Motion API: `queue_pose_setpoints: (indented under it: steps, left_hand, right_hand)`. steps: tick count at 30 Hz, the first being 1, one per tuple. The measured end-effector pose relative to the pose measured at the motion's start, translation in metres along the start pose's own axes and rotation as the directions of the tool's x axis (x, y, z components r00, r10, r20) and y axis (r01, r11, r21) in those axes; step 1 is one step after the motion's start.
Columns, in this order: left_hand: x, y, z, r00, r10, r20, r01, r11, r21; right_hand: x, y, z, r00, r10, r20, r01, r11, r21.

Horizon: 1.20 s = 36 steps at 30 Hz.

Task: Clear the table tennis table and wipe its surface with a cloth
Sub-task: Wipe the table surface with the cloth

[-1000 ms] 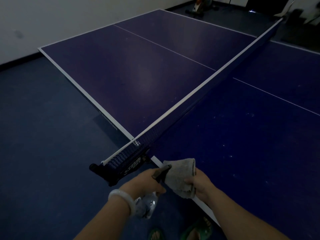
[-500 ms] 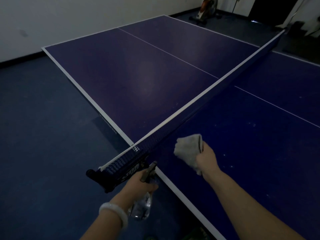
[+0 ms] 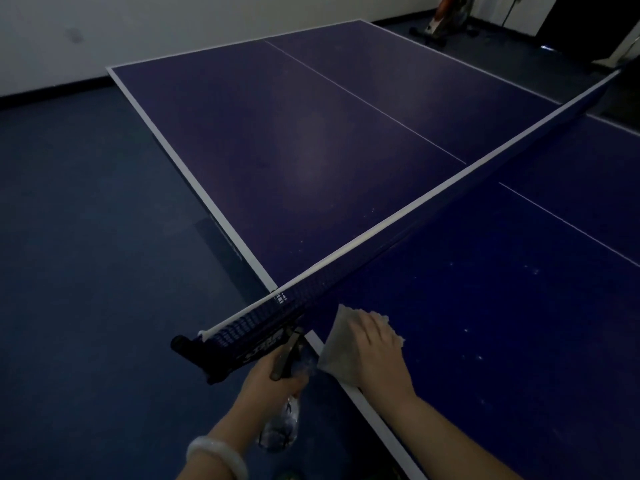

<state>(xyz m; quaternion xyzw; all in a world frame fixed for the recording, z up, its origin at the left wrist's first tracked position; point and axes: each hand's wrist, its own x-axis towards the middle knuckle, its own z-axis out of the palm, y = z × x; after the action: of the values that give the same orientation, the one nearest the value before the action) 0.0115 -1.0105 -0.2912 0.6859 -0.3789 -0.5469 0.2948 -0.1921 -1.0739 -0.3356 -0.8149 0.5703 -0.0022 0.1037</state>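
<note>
The right hand [image 3: 375, 348] lies flat on a grey cloth [image 3: 337, 344], fingers spread and fairly straight, pressing it against the tabletop [image 3: 485, 323] at the near corner, just beside the net [image 3: 398, 233] and the white edge line. Part of the cloth sticks out past the fingers towards the net and part lies over the edge line by the wrist. This grip is open-palmed: nothing is curled round the cloth, the hand only bears down on it.

The left hand [image 3: 273, 381] is off the tabletop, over the floor [image 3: 86, 271], beside the net clamp [image 3: 214, 355]. Its grip is closed round the neck of a clear spray bottle [image 3: 280, 427], whose dark trigger head points up towards the clamp while the body hangs below the fist. A pale bangle [image 3: 216, 455] sits on that wrist.

The tabletop is dark blue with white border lines and a thin white centre line running across both halves. Small pale specks dot the near half to the right of the cloth. The net's white top band runs from the clamp to the far right.

A white wall [image 3: 138, 26] stands behind the far end. Some orange-and-dark equipment [image 3: 446, 15] stands on the floor at the upper right; what it is cannot be told in the dim light.
</note>
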Motion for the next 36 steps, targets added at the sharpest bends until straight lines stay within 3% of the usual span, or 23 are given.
queue_pose_setpoints:
  steps: [2, 7, 9, 13, 15, 17, 18, 20, 22, 24, 27, 28, 30, 32, 33, 34, 36]
  left_hand:
    - [-0.002, -0.002, 0.001, 0.999, 0.003, -0.034, -0.005, 0.999, -0.05]
    - [-0.003, -0.005, 0.004, 0.995, 0.001, -0.096, -0.013, 0.992, -0.126]
    - [0.0, -0.006, 0.004, 0.997, 0.013, -0.082, -0.022, 0.994, -0.11]
    - [0.01, -0.008, 0.003, 0.998, 0.035, -0.049, -0.036, 0.999, -0.022]
    - [0.015, -0.01, 0.003, 0.998, 0.03, -0.055, -0.029, 0.999, 0.019]
    - [0.018, -0.012, 0.004, 0.996, 0.015, -0.086, -0.012, 1.0, 0.028]
    - [0.02, -0.013, 0.005, 0.994, 0.004, -0.106, -0.002, 1.0, 0.024]
    - [0.022, -0.013, 0.007, 0.99, -0.009, -0.141, 0.011, 1.0, 0.012]
    - [0.022, -0.012, 0.009, 0.986, -0.012, -0.166, 0.006, 0.999, -0.038]
    - [0.022, -0.012, 0.009, 0.984, -0.014, -0.179, 0.002, 0.997, -0.071]
    - [0.02, -0.016, 0.006, 0.985, -0.021, -0.174, 0.011, 0.998, -0.056]
    - [0.018, -0.018, 0.004, 0.985, -0.024, -0.173, 0.016, 0.999, -0.045]
    - [0.015, -0.02, 0.002, 0.984, -0.022, -0.175, 0.015, 0.999, -0.042]
    - [0.013, -0.02, 0.001, 0.982, -0.022, -0.19, 0.007, 0.997, -0.079]
    - [0.013, -0.019, 0.002, 0.98, -0.025, -0.197, 0.006, 0.995, -0.097]
    - [0.013, -0.019, 0.003, 0.978, -0.024, -0.205, 0.002, 0.995, -0.105]
    - [0.014, -0.016, 0.005, 0.977, 0.005, -0.213, -0.026, 0.995, -0.094]
  right_hand:
    - [0.004, -0.001, 0.011, 0.988, -0.147, -0.051, 0.145, 0.989, -0.039]
    - [0.015, 0.013, 0.036, 0.939, -0.331, 0.091, 0.34, 0.934, -0.112]
    - [0.037, 0.034, 0.026, 0.928, -0.34, 0.151, 0.365, 0.911, -0.193]
    - [0.099, 0.083, 0.005, 0.995, 0.021, 0.094, 0.0, 0.976, -0.218]
    - [0.123, 0.081, -0.004, 0.968, 0.224, 0.113, -0.21, 0.97, -0.124]
    - [0.141, 0.059, -0.005, 0.941, 0.313, 0.128, -0.311, 0.95, -0.033]
    - [0.144, 0.045, -0.003, 0.949, 0.283, 0.141, -0.279, 0.959, -0.044]
    - [0.133, 0.012, 0.005, 0.982, 0.092, 0.167, -0.078, 0.993, -0.09]
    - [0.098, -0.012, 0.026, 0.989, -0.116, 0.094, 0.12, 0.992, -0.031]
    - [0.055, -0.024, 0.039, 0.953, -0.301, 0.007, 0.3, 0.951, 0.073]
    - [0.051, 0.004, 0.037, 0.904, -0.419, -0.083, 0.42, 0.908, -0.009]
    - [0.064, 0.022, 0.032, 0.938, -0.343, -0.052, 0.341, 0.939, -0.04]
    - [0.091, 0.055, 0.021, 0.999, -0.023, -0.028, 0.022, 1.0, -0.019]
    - [0.108, 0.055, 0.015, 0.961, 0.27, -0.053, -0.267, 0.962, 0.057]
    - [0.108, 0.041, 0.015, 0.946, 0.322, -0.033, -0.318, 0.943, 0.094]
    - [0.104, 0.021, 0.021, 0.96, 0.28, -0.021, -0.278, 0.959, 0.061]
    - [0.08, -0.024, 0.035, 0.998, 0.052, 0.016, -0.053, 0.997, 0.052]
